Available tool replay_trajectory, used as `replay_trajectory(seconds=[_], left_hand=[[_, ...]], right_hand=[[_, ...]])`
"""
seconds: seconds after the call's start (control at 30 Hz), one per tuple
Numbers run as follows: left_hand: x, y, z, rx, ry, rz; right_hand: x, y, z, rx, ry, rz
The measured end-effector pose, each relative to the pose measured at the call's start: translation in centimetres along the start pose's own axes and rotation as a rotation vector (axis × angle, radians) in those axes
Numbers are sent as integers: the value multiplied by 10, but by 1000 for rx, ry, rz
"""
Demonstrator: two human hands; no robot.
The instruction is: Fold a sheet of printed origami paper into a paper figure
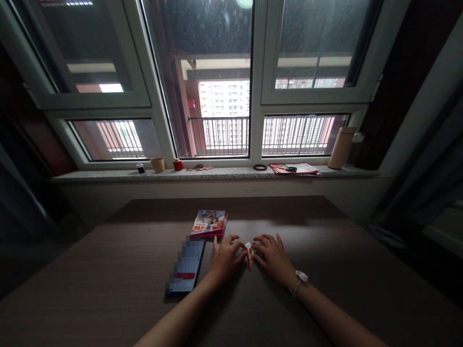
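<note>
A small folded piece of paper [249, 254], red and white, lies on the dark wooden table [325, 250] between my two hands. My left hand [224, 258] rests on the table with its fingertips pressing the paper's left edge. My right hand [272, 258] presses the paper's right edge with its fingers bent down onto it; a bracelet sits on that wrist. Both hands pinch the paper flat against the table.
A phone [186, 266] lies left of my left hand, with a coloured booklet [209, 223] behind it. On the windowsill [224, 174] stand a small cup [157, 165], a red pot [177, 165], scissors on red papers [294, 168] and a tall beige cylinder [341, 147].
</note>
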State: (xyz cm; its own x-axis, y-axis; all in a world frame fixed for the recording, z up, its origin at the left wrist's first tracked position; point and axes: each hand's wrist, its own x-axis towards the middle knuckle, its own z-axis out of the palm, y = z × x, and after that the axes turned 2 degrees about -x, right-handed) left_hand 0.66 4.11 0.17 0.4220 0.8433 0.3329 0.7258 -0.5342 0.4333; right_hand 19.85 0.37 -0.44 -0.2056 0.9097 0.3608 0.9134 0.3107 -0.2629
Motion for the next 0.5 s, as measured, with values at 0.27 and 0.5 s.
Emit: replay_trajectory(seconds=[0.27,0.5], left_hand=[[0,3,-3,-4,33,-37],[-3,-7,-4,116,-16,80]], right_hand=[[0,2,0,37,-15,5],[0,4,3,26,-26,-4]])
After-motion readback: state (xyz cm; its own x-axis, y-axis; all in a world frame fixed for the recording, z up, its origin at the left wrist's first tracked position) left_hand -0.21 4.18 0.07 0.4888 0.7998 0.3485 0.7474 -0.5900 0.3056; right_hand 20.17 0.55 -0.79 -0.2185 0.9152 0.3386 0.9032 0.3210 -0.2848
